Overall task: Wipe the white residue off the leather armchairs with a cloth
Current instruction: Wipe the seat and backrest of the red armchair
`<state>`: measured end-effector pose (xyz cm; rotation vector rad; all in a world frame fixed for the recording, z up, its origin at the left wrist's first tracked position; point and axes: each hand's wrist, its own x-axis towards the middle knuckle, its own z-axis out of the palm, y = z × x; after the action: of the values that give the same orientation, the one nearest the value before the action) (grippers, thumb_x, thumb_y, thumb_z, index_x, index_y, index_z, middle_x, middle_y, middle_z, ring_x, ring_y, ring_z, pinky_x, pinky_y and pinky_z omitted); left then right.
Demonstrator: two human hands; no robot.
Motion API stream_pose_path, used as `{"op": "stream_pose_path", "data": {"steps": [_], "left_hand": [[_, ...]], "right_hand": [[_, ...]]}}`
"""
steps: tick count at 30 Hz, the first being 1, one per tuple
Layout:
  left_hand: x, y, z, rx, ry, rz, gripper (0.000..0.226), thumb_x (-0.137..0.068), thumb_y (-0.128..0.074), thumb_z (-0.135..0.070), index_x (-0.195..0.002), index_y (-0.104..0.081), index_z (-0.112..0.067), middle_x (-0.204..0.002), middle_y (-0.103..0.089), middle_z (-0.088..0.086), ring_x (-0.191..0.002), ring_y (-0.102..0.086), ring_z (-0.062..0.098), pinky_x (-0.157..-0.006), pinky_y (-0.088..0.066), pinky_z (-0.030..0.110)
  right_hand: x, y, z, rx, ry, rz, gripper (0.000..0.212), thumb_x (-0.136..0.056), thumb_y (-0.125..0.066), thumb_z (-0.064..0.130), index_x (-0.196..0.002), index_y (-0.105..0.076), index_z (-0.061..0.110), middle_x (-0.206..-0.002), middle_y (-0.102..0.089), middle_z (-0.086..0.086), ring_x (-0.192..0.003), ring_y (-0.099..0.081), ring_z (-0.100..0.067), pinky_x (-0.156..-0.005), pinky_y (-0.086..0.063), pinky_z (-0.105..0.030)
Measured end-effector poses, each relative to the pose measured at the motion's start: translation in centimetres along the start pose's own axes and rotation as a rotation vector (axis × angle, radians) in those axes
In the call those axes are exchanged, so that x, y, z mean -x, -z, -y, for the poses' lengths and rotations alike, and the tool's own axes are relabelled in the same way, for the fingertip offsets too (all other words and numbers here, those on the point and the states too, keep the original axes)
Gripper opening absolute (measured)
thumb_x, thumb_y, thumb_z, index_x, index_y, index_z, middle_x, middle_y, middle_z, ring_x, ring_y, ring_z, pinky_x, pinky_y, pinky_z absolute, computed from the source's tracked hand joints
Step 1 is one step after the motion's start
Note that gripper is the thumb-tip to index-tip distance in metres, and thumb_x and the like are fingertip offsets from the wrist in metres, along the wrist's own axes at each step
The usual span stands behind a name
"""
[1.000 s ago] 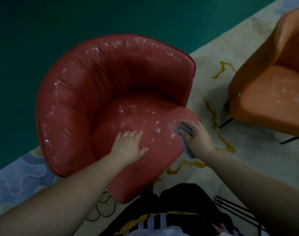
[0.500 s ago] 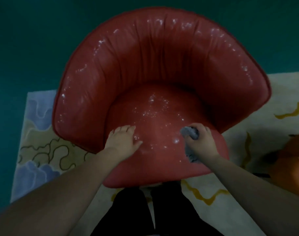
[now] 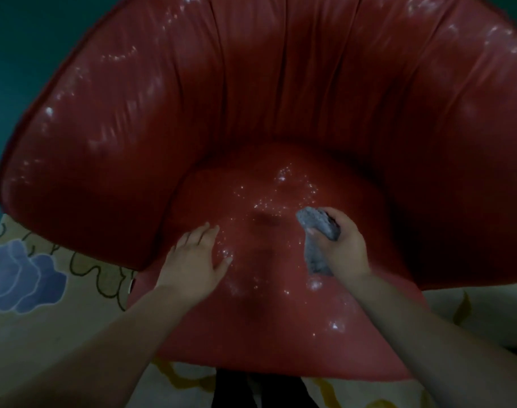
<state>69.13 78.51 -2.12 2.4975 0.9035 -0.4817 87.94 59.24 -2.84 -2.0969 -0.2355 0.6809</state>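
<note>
**Cloth on the red seat**

The left hand (image 3: 194,260) lies flat, fingers straight, on the red armchair (image 3: 269,119) seat. Just beside it, the right hand (image 3: 344,245) grips a grey cloth (image 3: 317,231) against the seat. White residue (image 3: 276,189) speckles the leather between and beyond both hands.

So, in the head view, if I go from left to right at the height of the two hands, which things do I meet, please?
Patterned rug → left hand, flat on the red armchair seat → white residue specks → grey cloth → right hand, gripping the cloth → right side of the chair back.
</note>
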Motion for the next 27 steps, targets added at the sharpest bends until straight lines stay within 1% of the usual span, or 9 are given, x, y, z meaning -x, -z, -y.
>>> {"op": "stream_pose_path", "data": {"steps": [3,8,12,14,16,17,21,25,27], "left_hand": [[-3.4,-1.0,-0.1,0.029,-0.004,-0.024,0.072,-0.092,-0.047,-0.055,-0.152,-0.020,-0.026,-0.160,-0.016,-0.004,-0.146,-0.014,0.020,-0.118,-0.022,0.045],[-8.5,-2.8,0.6,0.067,-0.010,-0.074,0.069,-0.092,-0.049,-0.052,-0.151,-0.024,-0.026,-0.160,-0.015,-0.005,-0.147,-0.011,0.019,-0.118,-0.021,0.044],[-11.9,-3.8,1.5,0.137,-0.003,-0.124,0.066,-0.092,-0.049,-0.050,-0.150,-0.026,-0.028,-0.160,-0.012,-0.009,-0.147,-0.005,0.016,-0.118,-0.020,0.047],[-13.2,-4.1,1.9,0.168,-0.009,-0.167,0.064,-0.093,-0.049,-0.048,-0.149,-0.029,-0.027,-0.159,-0.013,-0.010,-0.146,-0.004,0.012,-0.118,-0.019,0.046],[-14.4,-4.5,2.2,0.184,-0.027,-0.216,0.061,-0.092,-0.050,-0.046,-0.148,-0.032,-0.026,-0.159,-0.015,-0.010,-0.146,-0.004,0.009,-0.118,-0.019,0.045],[-14.9,-4.7,2.3,0.194,-0.035,-0.241,0.060,-0.092,-0.050,-0.044,-0.147,-0.034,-0.026,-0.159,-0.016,-0.010,-0.145,-0.005,0.009,-0.118,-0.020,0.046],[-16.2,-5.5,2.8,0.205,-0.051,-0.291,0.060,-0.091,-0.050,-0.043,-0.146,-0.037,-0.024,-0.158,-0.019,-0.008,-0.145,-0.007,0.010,-0.117,-0.019,0.042],[-15.9,-6.0,3.1,0.214,-0.019,-0.241,0.061,-0.091,-0.052,-0.043,-0.147,-0.036,-0.024,-0.159,-0.017,-0.007,-0.146,-0.008,0.013,-0.117,-0.019,0.041],[-15.7,-6.0,3.6,0.211,0.021,-0.222,0.062,-0.091,-0.052,-0.042,-0.148,-0.034,-0.023,-0.159,-0.017,-0.005,-0.146,-0.010,0.015,-0.117,-0.022,0.045]], "right_hand": [[-3.7,-1.9,-1.0,-0.070,-0.001,-0.026,0.039,-0.084,-0.071,0.022,-0.120,-0.058,0.030,-0.116,-0.061,0.010,-0.104,-0.061,-0.006,-0.088,-0.053,-0.027],[-9.6,-3.9,-2.8,-0.132,0.052,-0.055,0.038,-0.086,-0.070,0.022,-0.121,-0.060,0.030,-0.108,-0.065,0.017,-0.096,-0.062,0.007,-0.080,-0.050,-0.010],[-15.7,-5.1,-3.0,-0.102,0.177,-0.112,0.033,-0.089,-0.065,0.016,-0.120,-0.063,0.025,-0.112,-0.061,0.017,-0.101,-0.059,0.008,-0.086,-0.042,-0.003],[-19.3,-5.9,-2.9,0.027,0.299,-0.159,0.031,-0.090,-0.062,0.011,-0.117,-0.064,0.026,-0.120,-0.056,0.003,-0.104,-0.056,-0.003,-0.090,-0.042,-0.009],[-22.4,-6.9,-3.1,0.112,0.352,-0.155,0.030,-0.091,-0.061,0.012,-0.113,-0.061,0.032,-0.123,-0.053,-0.019,-0.096,-0.054,-0.015,-0.085,-0.045,-0.022],[-23.6,-7.5,-3.5,0.176,0.344,-0.133,0.032,-0.091,-0.059,0.012,-0.117,-0.059,0.030,-0.125,-0.051,-0.022,-0.093,-0.052,-0.015,-0.081,-0.042,-0.022],[-22.9,-10.3,-5.4,0.415,0.395,-0.142,0.040,-0.087,-0.053,0.001,-0.123,-0.060,0.014,-0.122,-0.053,-0.015,-0.110,-0.050,-0.030,-0.089,-0.035,-0.025],[-16.7,-10.9,-7.1,0.296,0.546,0.143,0.042,-0.089,-0.057,0.003,-0.130,-0.058,0.013,-0.112,-0.051,-0.004,-0.104,-0.052,-0.019,-0.093,-0.043,-0.025],[-16.9,-10.3,-6.5,0.221,0.577,0.116,0.040,-0.088,-0.057,-0.001,-0.126,-0.060,0.009,-0.106,-0.048,-0.002,-0.097,-0.052,-0.018,-0.086,-0.045,-0.028]]}}
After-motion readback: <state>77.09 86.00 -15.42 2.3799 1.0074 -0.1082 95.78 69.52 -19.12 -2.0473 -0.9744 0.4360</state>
